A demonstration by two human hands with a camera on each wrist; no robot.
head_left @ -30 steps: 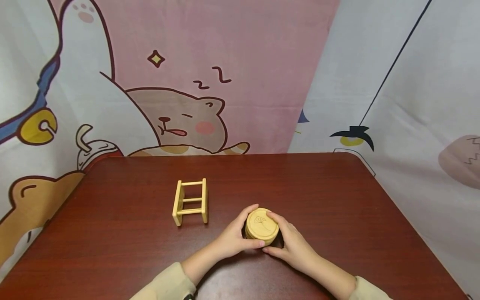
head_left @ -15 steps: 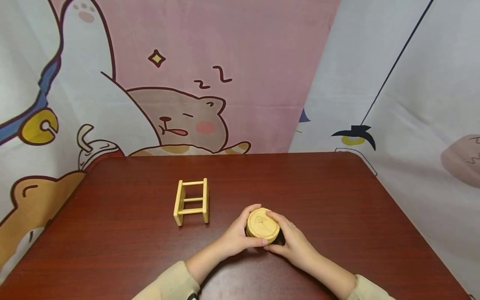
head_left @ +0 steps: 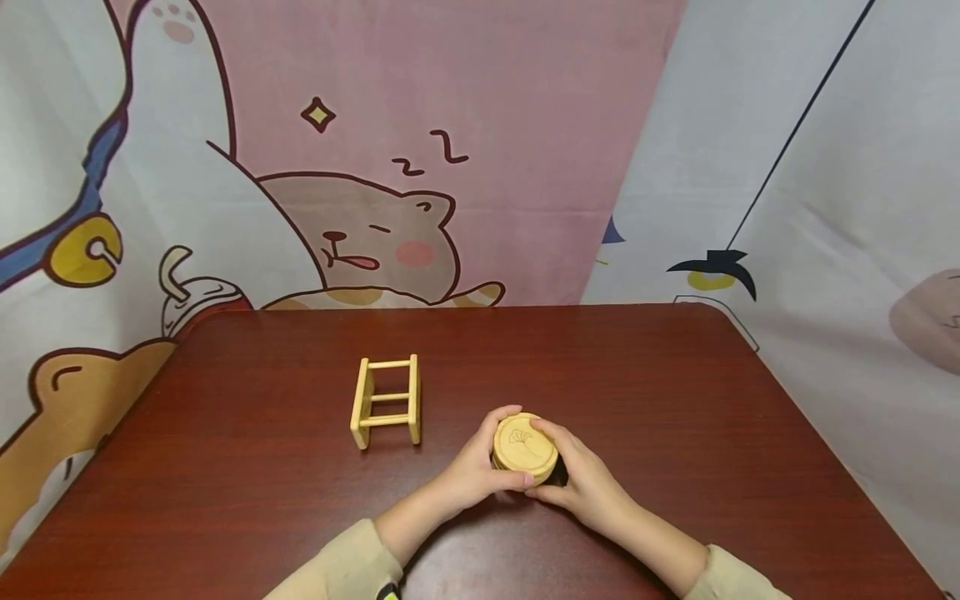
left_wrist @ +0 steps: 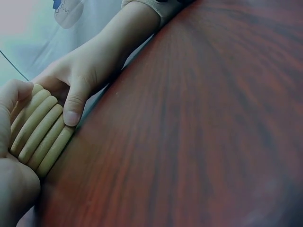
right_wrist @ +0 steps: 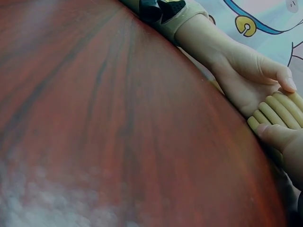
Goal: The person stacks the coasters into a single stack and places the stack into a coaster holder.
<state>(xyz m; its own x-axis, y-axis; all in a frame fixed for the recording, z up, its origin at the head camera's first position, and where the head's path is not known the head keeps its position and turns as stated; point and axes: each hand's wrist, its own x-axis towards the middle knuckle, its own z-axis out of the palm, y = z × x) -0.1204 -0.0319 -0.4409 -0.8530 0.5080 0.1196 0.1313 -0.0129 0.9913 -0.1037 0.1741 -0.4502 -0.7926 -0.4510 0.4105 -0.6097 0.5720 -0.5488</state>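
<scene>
A stack of round wooden coasters (head_left: 525,444), the top one engraved with a ginkgo leaf, is gripped from both sides on the table. My left hand (head_left: 474,471) curls round its left side, thumb along the near edge. From the right, my right hand (head_left: 592,483) holds it, with fingertips at the top rim and the thumb low at the front. The left wrist view shows several coasters (left_wrist: 41,130) pressed together in a tilted pile, with the right thumb on the lowest one. Several coaster edges (right_wrist: 279,111) also show between both hands in the right wrist view.
A small wooden rack (head_left: 387,402) with side posts and crossbars stands left of the hands on the reddish-brown table (head_left: 637,367). Behind the table hangs a cloth (head_left: 540,150) printed with cartoon animals, which also runs along both sides.
The head view has shifted slightly, so the rack and backdrop appear a little farther right. Both hands keep their hold on the coaster stack, almost unmoved.
</scene>
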